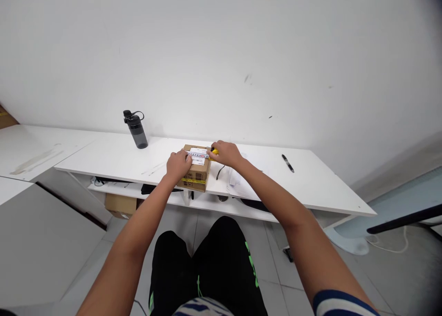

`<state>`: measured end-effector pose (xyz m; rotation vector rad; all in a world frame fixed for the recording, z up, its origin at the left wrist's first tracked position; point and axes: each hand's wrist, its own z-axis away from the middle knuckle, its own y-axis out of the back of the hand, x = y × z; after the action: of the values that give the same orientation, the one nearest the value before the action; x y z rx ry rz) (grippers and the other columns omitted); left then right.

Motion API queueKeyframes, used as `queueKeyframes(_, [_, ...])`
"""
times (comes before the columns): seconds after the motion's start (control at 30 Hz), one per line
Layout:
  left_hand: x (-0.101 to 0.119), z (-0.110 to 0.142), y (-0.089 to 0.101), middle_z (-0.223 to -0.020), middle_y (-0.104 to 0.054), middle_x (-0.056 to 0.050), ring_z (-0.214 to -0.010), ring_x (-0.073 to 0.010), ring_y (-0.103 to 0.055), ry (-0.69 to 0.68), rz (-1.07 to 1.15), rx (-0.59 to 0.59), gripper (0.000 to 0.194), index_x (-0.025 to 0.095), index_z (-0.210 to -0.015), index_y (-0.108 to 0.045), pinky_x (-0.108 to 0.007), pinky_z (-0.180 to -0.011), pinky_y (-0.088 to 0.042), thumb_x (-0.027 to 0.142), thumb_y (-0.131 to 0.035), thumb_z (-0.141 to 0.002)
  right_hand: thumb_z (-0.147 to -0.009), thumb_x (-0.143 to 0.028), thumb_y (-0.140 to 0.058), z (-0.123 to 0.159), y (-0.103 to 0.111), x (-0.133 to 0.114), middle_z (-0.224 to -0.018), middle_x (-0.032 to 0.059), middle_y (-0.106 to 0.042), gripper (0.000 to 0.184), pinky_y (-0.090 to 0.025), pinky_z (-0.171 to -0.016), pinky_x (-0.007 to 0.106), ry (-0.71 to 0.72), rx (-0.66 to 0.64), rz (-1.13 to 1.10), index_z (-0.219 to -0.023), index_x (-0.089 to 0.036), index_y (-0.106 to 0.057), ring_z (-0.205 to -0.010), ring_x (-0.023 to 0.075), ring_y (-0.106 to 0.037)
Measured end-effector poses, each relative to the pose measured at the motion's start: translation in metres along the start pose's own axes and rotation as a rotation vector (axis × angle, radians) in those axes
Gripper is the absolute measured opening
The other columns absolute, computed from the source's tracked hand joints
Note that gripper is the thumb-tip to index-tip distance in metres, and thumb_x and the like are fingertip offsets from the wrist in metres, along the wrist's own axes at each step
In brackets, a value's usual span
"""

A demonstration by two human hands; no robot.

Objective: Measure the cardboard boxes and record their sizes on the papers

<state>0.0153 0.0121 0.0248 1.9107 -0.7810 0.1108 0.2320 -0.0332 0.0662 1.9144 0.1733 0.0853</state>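
Note:
A small brown cardboard box (pixel 198 175) with a white label on top and yellow tape round its side sits at the front edge of the white desk. Across its top lies the pulled-out blade of a tape measure (pixel 215 151), whose case is yellow and black. My right hand (pixel 225 153) is closed round that case at the box's right edge. At the left edge of the box, my left hand (pixel 178 164) pinches the blade's end, with its fingers against the cardboard.
A dark water bottle (pixel 138 132) stands at the back left of the desk (pixel 103 150). White papers (pixel 243 183) lie right of the box, partly under my right arm. Farther right lies a black pen (pixel 287 163). Below, a shelf holds dark items, and another carton (pixel 120 204) sits underneath.

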Motion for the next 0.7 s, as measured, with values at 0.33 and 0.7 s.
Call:
queueKeyframes(0.33, [0.007,0.005,0.007,-0.127,-0.065,-0.009,-0.106,-0.032,-0.056,0.012,-0.127,-0.097,0.035,0.019,-0.112,-0.064,-0.044,-0.092,-0.045,0.033,-0.039,-0.093,-0.094,-0.051,-0.043,-0.007,-0.012,0.007,-0.1,0.0053,-0.071,0.039,-0.033,-0.061,0.027,-0.026,0.025,-0.074,-0.101,-0.022,-0.068,-0.085,0.0186,-0.062])
queueKeyframes(0.7, [0.012,0.006,0.007,-0.115,-0.068,-0.011,-0.1,-0.03,-0.057,-0.017,-0.235,-0.085,0.034,0.017,-0.104,-0.062,-0.042,-0.088,-0.044,0.031,-0.032,-0.096,-0.094,-0.053,-0.043,-0.007,-0.015,0.009,-0.102,0.0065,-0.071,0.041,-0.032,-0.059,0.028,-0.015,0.041,-0.079,-0.103,-0.021,-0.066,-0.084,0.019,-0.063])
